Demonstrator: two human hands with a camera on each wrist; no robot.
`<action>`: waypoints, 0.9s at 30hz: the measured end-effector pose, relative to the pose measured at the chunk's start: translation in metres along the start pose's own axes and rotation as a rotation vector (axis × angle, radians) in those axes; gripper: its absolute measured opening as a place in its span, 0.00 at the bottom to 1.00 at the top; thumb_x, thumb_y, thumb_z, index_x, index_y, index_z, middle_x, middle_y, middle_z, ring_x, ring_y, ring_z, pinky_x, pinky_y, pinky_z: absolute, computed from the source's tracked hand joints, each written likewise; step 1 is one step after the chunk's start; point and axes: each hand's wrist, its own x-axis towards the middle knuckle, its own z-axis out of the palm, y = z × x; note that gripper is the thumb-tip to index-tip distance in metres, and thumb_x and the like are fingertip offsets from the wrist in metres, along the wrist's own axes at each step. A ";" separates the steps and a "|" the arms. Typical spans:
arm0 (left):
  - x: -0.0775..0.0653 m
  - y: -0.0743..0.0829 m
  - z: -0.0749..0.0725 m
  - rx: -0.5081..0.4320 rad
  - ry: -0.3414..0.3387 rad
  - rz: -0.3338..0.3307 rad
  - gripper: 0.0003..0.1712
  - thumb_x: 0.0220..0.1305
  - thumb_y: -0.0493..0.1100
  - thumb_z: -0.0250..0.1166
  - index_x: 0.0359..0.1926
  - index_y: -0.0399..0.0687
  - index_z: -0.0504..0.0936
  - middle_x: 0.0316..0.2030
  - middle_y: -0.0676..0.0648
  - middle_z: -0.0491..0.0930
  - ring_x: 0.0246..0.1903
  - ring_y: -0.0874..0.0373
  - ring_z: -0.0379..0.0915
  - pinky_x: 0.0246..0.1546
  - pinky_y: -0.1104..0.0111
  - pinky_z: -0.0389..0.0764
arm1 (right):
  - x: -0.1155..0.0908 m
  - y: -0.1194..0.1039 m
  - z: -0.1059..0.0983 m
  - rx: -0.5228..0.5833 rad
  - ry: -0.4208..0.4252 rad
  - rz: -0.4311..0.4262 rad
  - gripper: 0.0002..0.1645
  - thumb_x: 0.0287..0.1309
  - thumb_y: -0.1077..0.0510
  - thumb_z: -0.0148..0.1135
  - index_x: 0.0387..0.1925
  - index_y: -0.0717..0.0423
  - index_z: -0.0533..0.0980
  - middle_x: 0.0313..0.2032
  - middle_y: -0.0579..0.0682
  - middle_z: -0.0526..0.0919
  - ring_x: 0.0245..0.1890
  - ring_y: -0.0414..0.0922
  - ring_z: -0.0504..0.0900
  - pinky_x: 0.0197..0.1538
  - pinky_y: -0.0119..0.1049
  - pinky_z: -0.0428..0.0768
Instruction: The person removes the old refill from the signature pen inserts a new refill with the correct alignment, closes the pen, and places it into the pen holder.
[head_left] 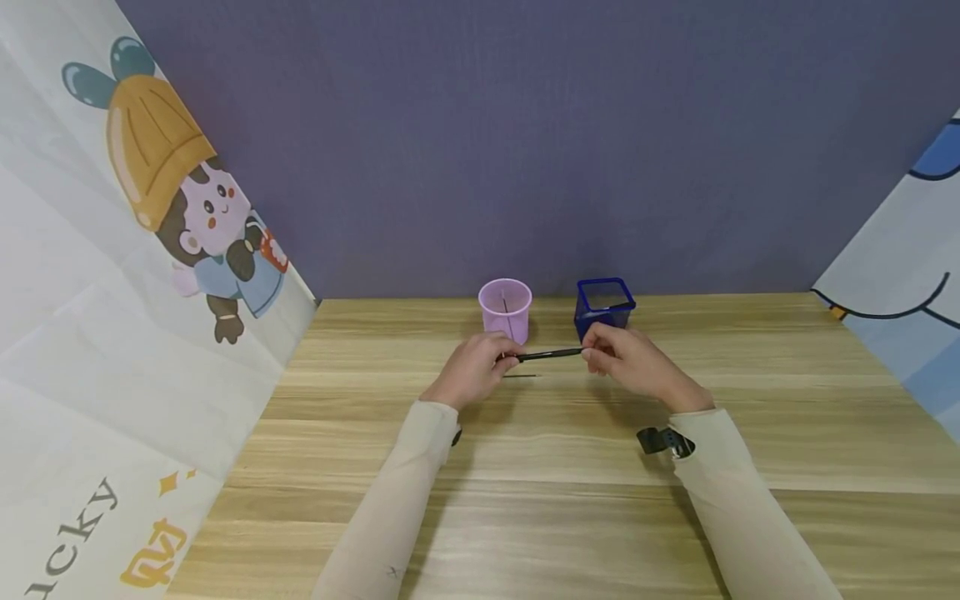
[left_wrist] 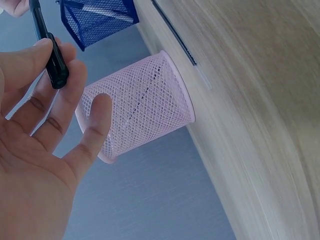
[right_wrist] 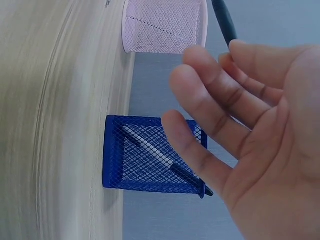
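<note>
A slim black pen (head_left: 551,354) spans the space between both hands, nearly level above the table. My left hand (head_left: 477,364) pinches its left end between thumb and fingers; in the left wrist view that end is blunt, with a clip. My right hand (head_left: 636,362) pinches the opposite end with thumb and index finger, the other fingers loosely bent. Below the pen, a thin dark refill (left_wrist: 175,34) with a clear end lies on the wood. Just behind the left hand stands a pink mesh cup (left_wrist: 135,110), a thin dark stick (head_left: 511,325) leaning inside it.
Behind the right hand is a blue square mesh holder (right_wrist: 108,150), in which a black and white pen (right_wrist: 156,153) leans. A dark grey panel (head_left: 540,150) rises at the table's back edge. Printed cloths hang at the left (head_left: 75,333) and right sides.
</note>
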 end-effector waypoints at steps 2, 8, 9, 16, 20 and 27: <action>0.000 0.000 0.000 0.000 0.000 0.001 0.10 0.69 0.40 0.67 0.49 0.48 0.89 0.46 0.50 0.88 0.50 0.54 0.83 0.57 0.59 0.83 | 0.000 0.001 0.001 0.001 -0.002 0.003 0.06 0.76 0.56 0.55 0.40 0.52 0.76 0.30 0.55 0.85 0.28 0.53 0.80 0.26 0.34 0.73; 0.000 0.000 0.000 0.003 0.000 0.002 0.10 0.69 0.41 0.67 0.49 0.49 0.89 0.46 0.50 0.88 0.50 0.55 0.83 0.57 0.60 0.83 | 0.001 0.001 0.003 -0.013 -0.019 0.017 0.09 0.78 0.54 0.52 0.37 0.48 0.75 0.30 0.55 0.84 0.23 0.43 0.73 0.25 0.35 0.70; 0.000 0.000 -0.001 0.001 0.001 0.002 0.10 0.69 0.41 0.67 0.49 0.49 0.89 0.46 0.50 0.88 0.50 0.55 0.83 0.57 0.60 0.83 | 0.001 0.002 0.003 -0.018 -0.020 0.015 0.10 0.78 0.54 0.52 0.36 0.48 0.75 0.30 0.54 0.83 0.22 0.42 0.73 0.25 0.35 0.70; 0.000 0.001 -0.001 0.003 0.003 0.006 0.10 0.69 0.41 0.68 0.49 0.49 0.89 0.45 0.50 0.88 0.49 0.55 0.83 0.56 0.60 0.83 | 0.002 0.000 0.002 -0.035 -0.028 0.010 0.14 0.79 0.54 0.49 0.36 0.52 0.76 0.28 0.49 0.83 0.27 0.48 0.78 0.28 0.34 0.72; 0.000 0.001 -0.001 0.007 0.008 0.010 0.10 0.69 0.41 0.68 0.48 0.49 0.89 0.45 0.51 0.88 0.49 0.55 0.83 0.55 0.60 0.83 | 0.002 -0.002 0.001 -0.027 -0.035 0.005 0.15 0.79 0.54 0.48 0.36 0.54 0.76 0.29 0.47 0.84 0.30 0.50 0.81 0.30 0.34 0.73; -0.001 0.002 -0.002 0.025 0.049 0.041 0.09 0.68 0.41 0.68 0.46 0.50 0.90 0.43 0.51 0.88 0.47 0.56 0.84 0.53 0.60 0.84 | 0.002 -0.001 0.001 -0.011 -0.037 0.004 0.17 0.80 0.53 0.46 0.34 0.51 0.75 0.28 0.45 0.83 0.30 0.52 0.81 0.29 0.34 0.73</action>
